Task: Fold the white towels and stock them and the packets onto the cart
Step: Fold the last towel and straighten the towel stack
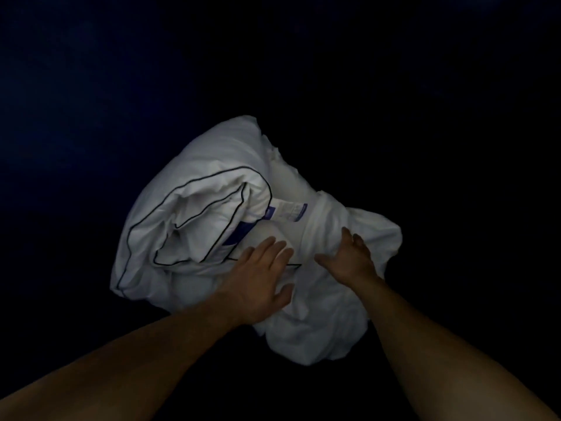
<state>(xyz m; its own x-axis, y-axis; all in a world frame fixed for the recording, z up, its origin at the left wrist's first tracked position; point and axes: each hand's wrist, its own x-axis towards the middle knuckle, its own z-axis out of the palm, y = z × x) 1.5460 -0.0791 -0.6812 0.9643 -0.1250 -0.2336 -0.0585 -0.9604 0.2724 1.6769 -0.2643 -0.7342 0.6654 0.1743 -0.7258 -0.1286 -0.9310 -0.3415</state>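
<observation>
A heap of white linen lies in the middle of a very dark scene. Its left part is a bulky white piece with thin dark piping (194, 220) and a blue-and-white label (285, 212). Its right part is crumpled plain white cloth (331, 317). My left hand (261, 278) rests flat on the heap near its middle, fingers straight and spread. My right hand (352, 259) lies on the crumpled cloth just to the right, fingers extended and thumb out. Neither hand visibly grips anything. No cart or packets show.
Everything around the heap is almost black, with a faint dark blue tone at the upper left (76, 101). I cannot tell what surface the linen lies on or what stands nearby.
</observation>
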